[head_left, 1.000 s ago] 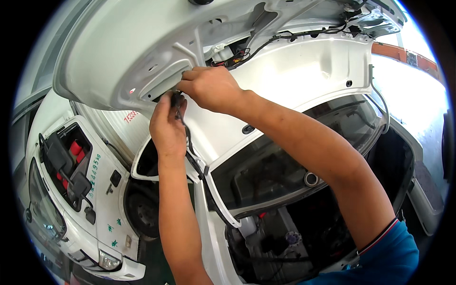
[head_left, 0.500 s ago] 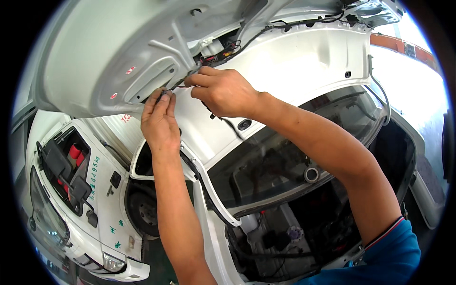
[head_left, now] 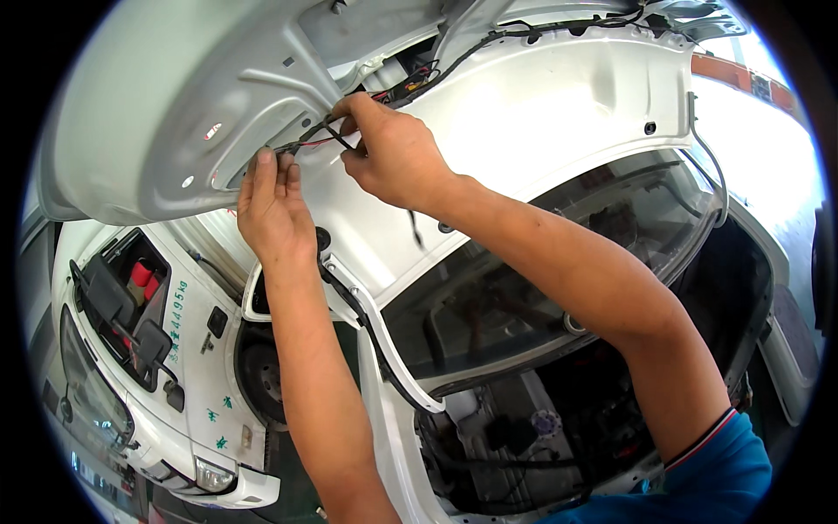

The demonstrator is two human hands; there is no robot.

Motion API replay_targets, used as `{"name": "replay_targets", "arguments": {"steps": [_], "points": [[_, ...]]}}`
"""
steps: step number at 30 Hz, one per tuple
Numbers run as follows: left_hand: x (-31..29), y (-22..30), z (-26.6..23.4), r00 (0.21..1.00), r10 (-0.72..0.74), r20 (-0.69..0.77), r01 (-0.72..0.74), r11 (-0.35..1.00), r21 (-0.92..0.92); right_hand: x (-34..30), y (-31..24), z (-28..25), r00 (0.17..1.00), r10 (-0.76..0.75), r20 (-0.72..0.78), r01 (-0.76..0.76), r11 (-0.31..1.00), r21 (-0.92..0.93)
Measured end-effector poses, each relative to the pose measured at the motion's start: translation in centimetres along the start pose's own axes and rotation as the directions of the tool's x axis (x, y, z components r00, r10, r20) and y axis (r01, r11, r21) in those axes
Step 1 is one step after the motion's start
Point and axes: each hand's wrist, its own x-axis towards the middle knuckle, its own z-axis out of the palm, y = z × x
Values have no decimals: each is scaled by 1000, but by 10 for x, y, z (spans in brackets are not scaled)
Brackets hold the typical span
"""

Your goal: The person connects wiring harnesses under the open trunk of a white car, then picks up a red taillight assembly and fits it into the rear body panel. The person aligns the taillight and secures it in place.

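Overhead at the upper left, a thin wiring harness with dark and red wires runs along the inner side of a raised white vehicle lid. My left hand has its fingertips closed on the harness end by a cut-out in the lid. To its right, my right hand is closed, pinching a narrow black strip that crosses the wires. Below this hand dangles a dark tail; whether it is tape or wire I cannot tell. My fingers partly hide the harness.
A black cable follows the lid's upper seam, with loose coloured wires near an opening. Below the lid are a dark window, a curved white hinge arm and an open compartment. A white truck stands at left.
The lid and harness sit slightly further left and higher in view. My right fingers have spread somewhat, and the black strip now shows across the wires. My left hand has shifted slightly left.
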Motion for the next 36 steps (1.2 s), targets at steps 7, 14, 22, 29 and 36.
{"name": "replay_targets", "arguments": {"steps": [7, 14, 22, 29, 36], "points": [[9, -11, 17, 985, -136, -105, 122, 984, -129, -1, 3, 3, 996, 57, 75, -68, 985, 159], [-3, -14, 25, 996, -89, 28, 91, 990, -111, -6, 8, 8, 1000, -3, 29, -3, 976, 219], [16, -18, 13, 999, -38, 23, 35, 991, 127, -13, -2, 26, 997, 32, 73, -53, 953, 298], [19, -10, 3, 999, -33, -43, 42, 966, 255, -42, 22, 1, 977, -68, 203, 39, 989, 139], [21, -15, -9, 997, -6, -78, 26, 966, 257, -22, 82, -68, 926, 329, 183, -362, 912, 194]]}}
